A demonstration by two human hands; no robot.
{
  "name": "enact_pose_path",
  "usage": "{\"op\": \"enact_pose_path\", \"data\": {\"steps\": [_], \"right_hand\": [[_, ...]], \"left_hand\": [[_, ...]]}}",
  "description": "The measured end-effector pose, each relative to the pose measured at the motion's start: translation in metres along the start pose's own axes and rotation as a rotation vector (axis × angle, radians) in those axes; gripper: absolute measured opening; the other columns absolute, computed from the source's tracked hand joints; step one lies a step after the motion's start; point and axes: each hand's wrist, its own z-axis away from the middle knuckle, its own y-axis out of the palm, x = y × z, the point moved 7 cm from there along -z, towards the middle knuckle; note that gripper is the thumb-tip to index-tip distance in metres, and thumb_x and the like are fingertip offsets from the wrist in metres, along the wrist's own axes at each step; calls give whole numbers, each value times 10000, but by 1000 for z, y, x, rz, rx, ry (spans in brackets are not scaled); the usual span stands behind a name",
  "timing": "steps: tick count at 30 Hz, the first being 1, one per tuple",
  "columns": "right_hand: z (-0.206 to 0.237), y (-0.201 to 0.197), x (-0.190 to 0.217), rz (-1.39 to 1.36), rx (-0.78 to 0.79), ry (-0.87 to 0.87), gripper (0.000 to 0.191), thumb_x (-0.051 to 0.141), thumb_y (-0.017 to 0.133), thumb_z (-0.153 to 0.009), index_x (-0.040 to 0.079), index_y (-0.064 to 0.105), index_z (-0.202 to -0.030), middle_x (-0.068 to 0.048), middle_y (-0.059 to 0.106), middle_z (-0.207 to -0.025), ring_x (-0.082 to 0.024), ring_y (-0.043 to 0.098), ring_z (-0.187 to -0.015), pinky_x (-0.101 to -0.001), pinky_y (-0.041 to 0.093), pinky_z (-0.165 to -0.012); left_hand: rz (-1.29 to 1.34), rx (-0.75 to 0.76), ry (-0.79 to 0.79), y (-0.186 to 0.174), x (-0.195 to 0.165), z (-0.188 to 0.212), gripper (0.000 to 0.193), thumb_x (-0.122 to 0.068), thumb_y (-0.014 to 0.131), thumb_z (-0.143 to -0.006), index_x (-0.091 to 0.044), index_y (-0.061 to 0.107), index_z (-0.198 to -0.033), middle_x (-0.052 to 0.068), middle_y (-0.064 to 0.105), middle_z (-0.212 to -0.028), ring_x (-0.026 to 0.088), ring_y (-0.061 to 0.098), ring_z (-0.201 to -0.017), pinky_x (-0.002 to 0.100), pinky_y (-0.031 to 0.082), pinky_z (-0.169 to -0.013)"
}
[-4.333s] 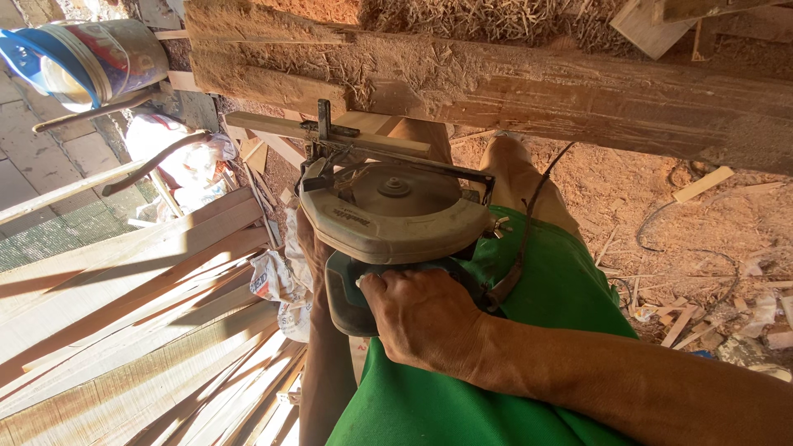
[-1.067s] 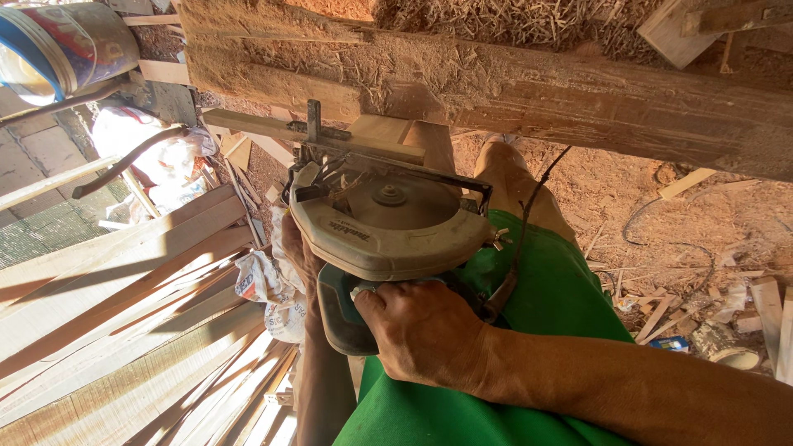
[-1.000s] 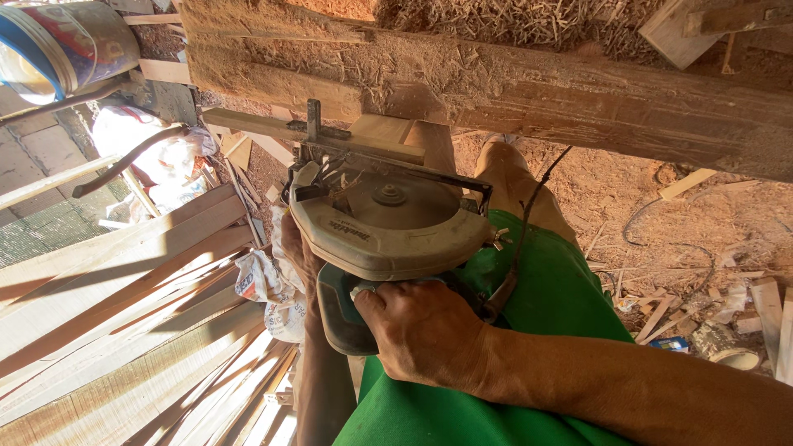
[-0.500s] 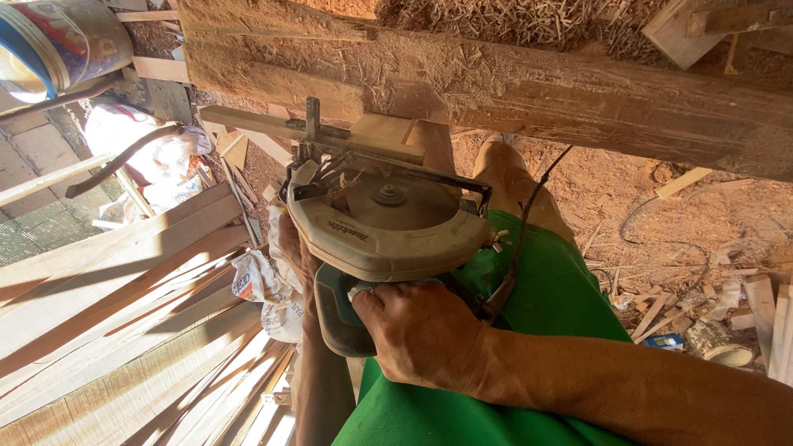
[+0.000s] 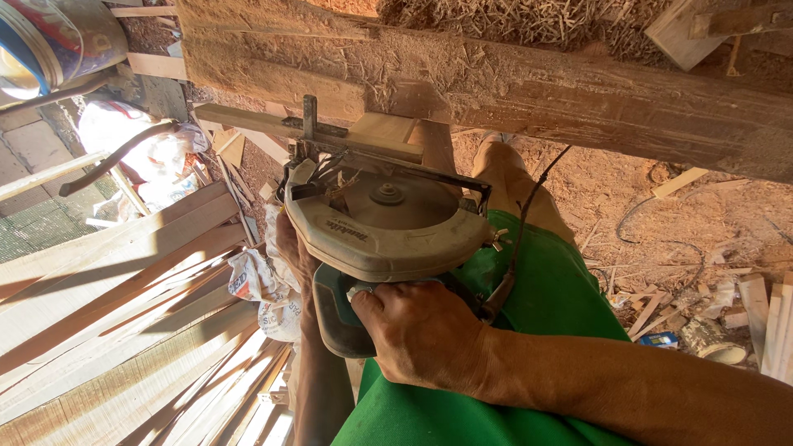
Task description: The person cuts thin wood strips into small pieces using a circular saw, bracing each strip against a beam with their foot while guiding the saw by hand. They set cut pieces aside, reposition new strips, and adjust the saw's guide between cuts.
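Note:
A grey circular saw with a teal handle lies over a pale wooden strip that runs under its base. My right hand is shut on the saw's handle, with the forearm coming in from the lower right. My left hand curls round the saw's left side, its fingertips hidden beneath the guard. The saw's black cord trails across my green shorts.
A thick rough log covered in sawdust spans the top. Long pale planks and slats are stacked at the left, with white sacks beside them. A painted bucket is top left. Offcuts litter the dirt at the right.
The saw and both hands have crept slightly left along the wooden strip. Both grips are unchanged.

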Motion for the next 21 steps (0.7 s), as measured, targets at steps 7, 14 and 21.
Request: {"op": "enact_pose_path", "data": {"steps": [7,14,21], "right_hand": [[0,-1,0,0,0,9,273,91,712,-754,-14,616,-987,-154,651,-766,-318,684,-716,-444,574,-634],[0,2,-4,-31,58,18,269,85,711,-809,-45,622,-1028,-169,658,-764,-292,695,-685,-419,587,-597],[0,-3,-2,-20,26,8,284,82,712,-777,-35,622,-1020,-162,659,-756,-303,692,-683,-432,583,-598]], "left_hand": [[53,-26,-44,3,1,2,553,-437,695,-1010,43,602,-1267,88,716,-1083,143,660,-934,290,551,-844],[-37,-34,0,4,-10,1,544,-444,678,-1002,33,618,-1257,86,708,-1056,132,662,-919,285,557,-807],[-32,-56,-62,9,-20,2,444,-396,665,-1029,20,632,-1178,63,711,-950,111,647,-806,260,538,-703]]}}
